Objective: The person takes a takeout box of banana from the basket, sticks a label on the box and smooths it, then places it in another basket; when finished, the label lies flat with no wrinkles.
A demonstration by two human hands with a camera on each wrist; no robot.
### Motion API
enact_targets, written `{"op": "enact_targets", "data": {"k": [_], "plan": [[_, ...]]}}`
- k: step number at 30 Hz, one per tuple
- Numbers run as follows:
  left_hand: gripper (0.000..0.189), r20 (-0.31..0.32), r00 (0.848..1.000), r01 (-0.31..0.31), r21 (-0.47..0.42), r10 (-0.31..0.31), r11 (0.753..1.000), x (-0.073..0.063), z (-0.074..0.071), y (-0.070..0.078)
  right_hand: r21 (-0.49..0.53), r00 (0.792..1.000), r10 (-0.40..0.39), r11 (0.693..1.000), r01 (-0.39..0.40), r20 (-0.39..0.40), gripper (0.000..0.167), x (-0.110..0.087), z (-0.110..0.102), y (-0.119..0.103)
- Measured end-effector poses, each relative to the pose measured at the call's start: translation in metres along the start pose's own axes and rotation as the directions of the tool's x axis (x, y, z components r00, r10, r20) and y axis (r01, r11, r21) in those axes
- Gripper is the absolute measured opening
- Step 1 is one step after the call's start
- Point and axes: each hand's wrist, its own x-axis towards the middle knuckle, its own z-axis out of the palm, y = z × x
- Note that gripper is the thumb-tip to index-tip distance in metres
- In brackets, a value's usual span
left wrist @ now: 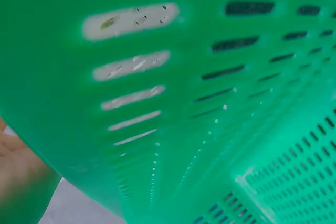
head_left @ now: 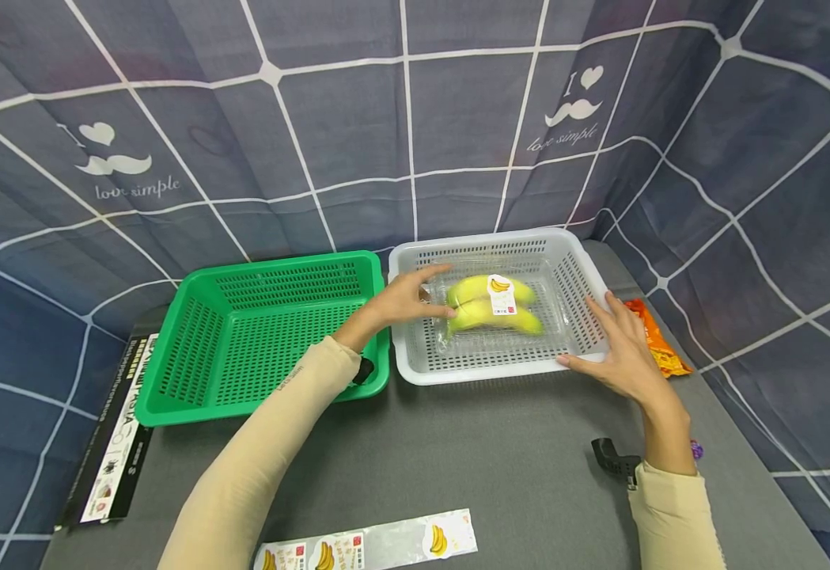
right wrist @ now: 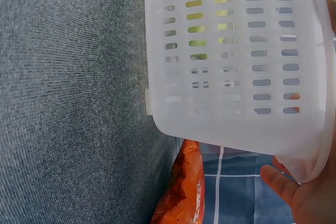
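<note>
In the head view, a clear plastic package of bananas (head_left: 493, 317) with a white banana label (head_left: 502, 294) lies inside the white slotted basket (head_left: 486, 378). My left hand (head_left: 407, 299) reaches over the basket's left rim. Its fingers and thumb are spread at the package's left end, the thumb beside the bananas; whether they touch the package is unclear. My right hand (head_left: 624, 348) rests spread across the front right corner of the white basket, thumb at the front rim. In the right wrist view, fingertips show through the slots of the basket wall (right wrist: 252, 124).
A green basket (head_left: 261, 413) adjoins the white one on the left; its wall fills the left wrist view. Black-and-white pasta packaging (head_left: 111, 443) lies at far left. An orange snack bag (head_left: 660, 344) lies behind the right hand. A banana sticker strip (head_left: 393, 546) lies in front.
</note>
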Motion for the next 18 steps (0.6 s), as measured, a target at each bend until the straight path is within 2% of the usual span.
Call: {"op": "enact_targets", "data": {"k": [4,8,12,18], "plan": [[0.085,-0.014,0.999,-0.031,0.153,0.034,0.988,0.001,0.000,0.001,0.000,1.000,0.000,1.000,0.000,0.000,0.108,0.000,0.000,0.001],[0.090,-0.034,0.999,-0.005,0.319,0.016,0.948,0.001,0.000,-0.002,0.004,1.000,0.013,1.000,-0.013,0.006,0.108,0.000,0.000,0.001],[0.097,-0.023,1.000,0.016,0.383,-0.008,0.924,0.000,0.000,-0.007,0.003,1.000,0.020,1.000,-0.020,0.007,0.108,0.000,0.000,0.001],[0.102,0.009,1.000,0.009,0.472,-0.015,0.881,-0.002,0.000,-0.009,-0.006,1.000,-0.001,1.000,0.001,-0.001,0.108,0.000,0.001,0.001]]}}
